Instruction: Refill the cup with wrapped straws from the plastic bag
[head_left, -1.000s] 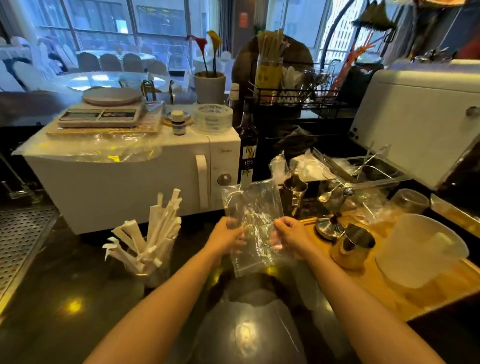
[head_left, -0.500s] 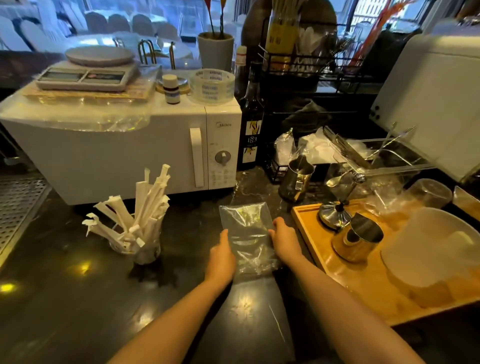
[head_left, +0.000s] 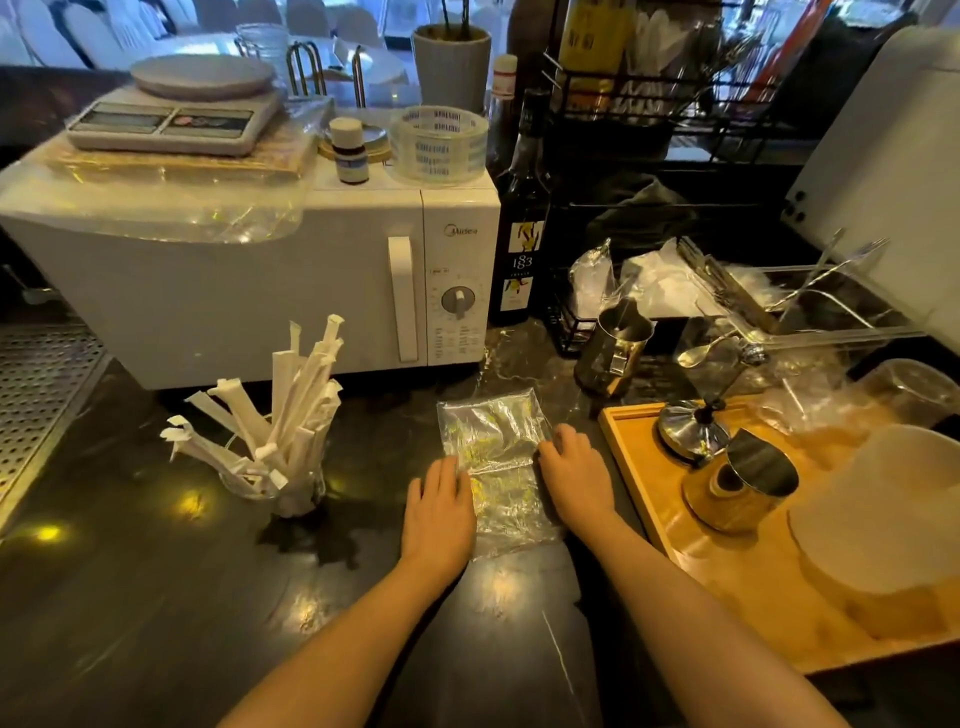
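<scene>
1. The dark counter (head_left: 130, 597) now carries the clear plastic bag (head_left: 493, 447), which a second ago was held up in the air between both hands; half a second ago it was already down, and it now lies spread flatter and looks empty.
2. The white microwave (head_left: 234, 291) sits higher and nearer in the view than before, since the camera has tipped downward.
3. The wooden tray (head_left: 727, 571) with its metal jugs lies just right of the bag, as it did before.
4. The glass cup (head_left: 283, 486), packed with wrapped straws (head_left: 291, 400) fanning out above its rim, stands unmoved, left of the bag and apart from it.
5. The left hand (head_left: 441, 512) lies palm down on the bag's left edge, fingers extended and close together, pressing rather than gripping.
6. The right hand (head_left: 574, 473) rests on the bag's right edge, fingers slightly curled with the tips on the plastic, holding nothing.
</scene>
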